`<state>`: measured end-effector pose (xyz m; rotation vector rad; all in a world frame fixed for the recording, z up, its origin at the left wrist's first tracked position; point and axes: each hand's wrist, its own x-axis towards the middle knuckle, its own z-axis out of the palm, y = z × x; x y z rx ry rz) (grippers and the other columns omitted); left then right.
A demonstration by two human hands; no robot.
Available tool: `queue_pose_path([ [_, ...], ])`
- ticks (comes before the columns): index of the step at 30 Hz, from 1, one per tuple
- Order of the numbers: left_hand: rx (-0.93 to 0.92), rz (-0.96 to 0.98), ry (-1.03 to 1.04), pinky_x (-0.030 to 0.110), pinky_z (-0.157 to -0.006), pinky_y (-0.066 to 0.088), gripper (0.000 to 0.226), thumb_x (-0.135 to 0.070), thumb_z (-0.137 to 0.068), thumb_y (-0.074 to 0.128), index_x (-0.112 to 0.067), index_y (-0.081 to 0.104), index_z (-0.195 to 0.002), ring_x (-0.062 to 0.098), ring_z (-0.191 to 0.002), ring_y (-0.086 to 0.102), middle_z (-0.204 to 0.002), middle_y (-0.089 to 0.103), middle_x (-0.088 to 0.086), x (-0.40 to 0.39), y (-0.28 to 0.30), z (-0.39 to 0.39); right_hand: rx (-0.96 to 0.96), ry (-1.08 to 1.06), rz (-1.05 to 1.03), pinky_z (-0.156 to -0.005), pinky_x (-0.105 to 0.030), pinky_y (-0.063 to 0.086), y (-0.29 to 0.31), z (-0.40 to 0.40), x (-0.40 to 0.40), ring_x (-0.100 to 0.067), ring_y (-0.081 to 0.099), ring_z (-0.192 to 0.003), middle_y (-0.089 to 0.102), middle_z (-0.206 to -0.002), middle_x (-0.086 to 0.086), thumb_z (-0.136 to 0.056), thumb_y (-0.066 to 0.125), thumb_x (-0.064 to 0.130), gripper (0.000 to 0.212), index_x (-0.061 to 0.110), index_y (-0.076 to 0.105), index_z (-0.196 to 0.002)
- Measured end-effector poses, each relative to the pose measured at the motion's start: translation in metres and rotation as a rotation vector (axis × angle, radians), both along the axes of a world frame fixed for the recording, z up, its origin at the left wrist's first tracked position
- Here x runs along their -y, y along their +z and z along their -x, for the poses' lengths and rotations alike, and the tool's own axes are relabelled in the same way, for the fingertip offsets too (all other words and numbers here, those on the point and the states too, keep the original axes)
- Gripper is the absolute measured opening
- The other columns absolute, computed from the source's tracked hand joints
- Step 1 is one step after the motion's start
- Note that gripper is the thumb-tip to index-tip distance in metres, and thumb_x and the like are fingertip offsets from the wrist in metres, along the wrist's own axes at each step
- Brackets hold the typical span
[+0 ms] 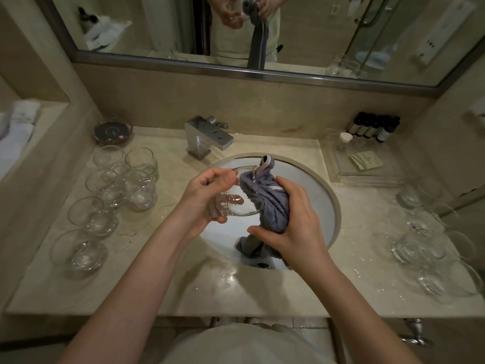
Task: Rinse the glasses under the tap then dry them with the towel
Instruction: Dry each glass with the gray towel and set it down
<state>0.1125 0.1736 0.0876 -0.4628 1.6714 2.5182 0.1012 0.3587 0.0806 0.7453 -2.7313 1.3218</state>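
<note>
Over the white sink [321, 195], my left hand [207, 198] grips a clear round glass [236, 206] lying on its side, its mouth turned right. My right hand [291, 229] holds a bunched purple-grey towel [265, 195] pushed into the mouth of the glass; the towel's tail hangs down into the basin. The chrome tap [210, 136] stands behind the sink and I see no water running from it. Several clear glasses [112, 185] stand on the counter to the left, and several more glasses [425, 240] lie to the right.
A dark round dish [112, 131] sits at the back left. A clear tray [367, 164] with a paper packet and a row of dark small bottles [372, 127] sits at the back right. Folded white towels [18, 132] lie on the left ledge. The mirror [262, 30] spans the wall above.
</note>
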Motion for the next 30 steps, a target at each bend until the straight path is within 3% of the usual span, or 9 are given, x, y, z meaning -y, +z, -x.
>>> queue_pose_path([
  [4, -0.018, 0.044, -0.03, 0.021, -0.037, 0.036, 0.044, -0.036, -0.063, 0.079, -0.015, 0.064, -0.098, 0.02, -0.067, 0.066, -0.094, 0.071, -0.001, 0.004, -0.001, 0.001, 0.085, -0.071, 0.162, -0.091, -0.016, 0.046, 0.004, -0.002, -0.005, 0.001, 0.058, -0.101, 0.058, -0.108, 0.027, -0.062, 0.09, 0.023, 0.076, 0.036, 0.049, -0.125],
  [7, -0.023, 0.089, -0.054, 0.022, -0.038, 0.038, 0.041, -0.033, -0.063, 0.08, -0.016, 0.065, -0.097, 0.021, -0.068, 0.066, -0.098, 0.065, 0.008, 0.006, -0.004, 0.0, 0.105, -0.058, 0.23, -0.086, -0.012, 0.047, 0.01, 0.0, -0.008, 0.005, 0.06, -0.099, 0.059, -0.103, 0.036, -0.058, 0.091, 0.028, 0.072, 0.045, 0.047, -0.113],
  [12, -0.052, 0.087, -0.063, 0.021, -0.037, 0.036, 0.039, -0.031, -0.062, 0.08, -0.015, 0.064, -0.094, 0.022, -0.066, 0.066, -0.093, 0.065, 0.011, -0.001, -0.004, 0.001, 0.13, 0.009, 0.199, -0.076, -0.004, 0.042, 0.02, 0.0, -0.002, 0.014, 0.058, -0.089, 0.059, -0.093, 0.029, -0.057, 0.083, 0.046, 0.061, 0.045, 0.043, -0.103],
  [15, -0.072, 0.101, -0.069, 0.021, -0.035, 0.035, 0.05, -0.039, -0.053, 0.079, -0.014, 0.064, -0.093, 0.018, -0.055, 0.061, -0.08, 0.067, 0.005, -0.004, -0.003, 0.002, 0.147, 0.062, 0.195, -0.073, -0.005, 0.043, 0.019, 0.0, 0.001, 0.009, 0.062, -0.085, 0.063, -0.088, 0.03, -0.062, 0.082, 0.045, 0.053, 0.047, 0.048, -0.104],
  [18, -0.072, 0.149, -0.089, 0.019, -0.036, 0.035, 0.052, -0.041, -0.05, 0.079, -0.013, 0.064, -0.092, 0.013, -0.046, 0.054, -0.075, 0.067, -0.001, -0.006, -0.002, 0.002, 0.205, 0.128, 0.18, -0.08, -0.011, 0.047, 0.017, 0.002, 0.0, 0.002, 0.064, -0.091, 0.067, -0.095, 0.025, -0.065, 0.078, 0.045, 0.048, 0.044, 0.055, -0.107],
  [23, -0.065, 0.226, -0.128, 0.019, -0.037, 0.034, 0.053, -0.044, -0.046, 0.08, -0.016, 0.065, -0.089, 0.013, -0.047, 0.054, -0.078, 0.065, 0.001, -0.007, 0.0, 0.002, 0.327, 0.237, 0.104, -0.085, -0.017, 0.049, 0.021, 0.007, -0.001, 0.001, 0.066, -0.096, 0.071, -0.099, 0.019, -0.064, 0.076, 0.054, 0.052, 0.045, 0.06, -0.113],
  [27, -0.09, 0.333, -0.202, 0.019, -0.035, 0.033, 0.052, -0.046, -0.045, 0.08, -0.018, 0.064, -0.086, 0.008, -0.048, 0.054, -0.075, 0.064, -0.003, -0.007, 0.003, 0.005, 0.497, 0.321, 0.165, -0.095, -0.03, 0.051, 0.02, 0.008, -0.003, -0.009, 0.067, -0.104, 0.073, -0.107, 0.008, -0.074, 0.08, 0.028, 0.044, 0.03, 0.065, -0.115],
  [30, -0.12, 0.403, -0.27, 0.019, -0.035, 0.033, 0.053, -0.045, -0.044, 0.081, -0.019, 0.063, -0.086, 0.009, -0.057, 0.058, -0.076, 0.069, -0.007, -0.006, 0.003, 0.006, 0.637, 0.362, 0.237, -0.088, -0.022, 0.051, 0.018, 0.007, -0.003, -0.011, 0.069, -0.099, 0.075, -0.1, 0.007, -0.078, 0.075, 0.002, 0.038, 0.022, 0.067, -0.109],
])
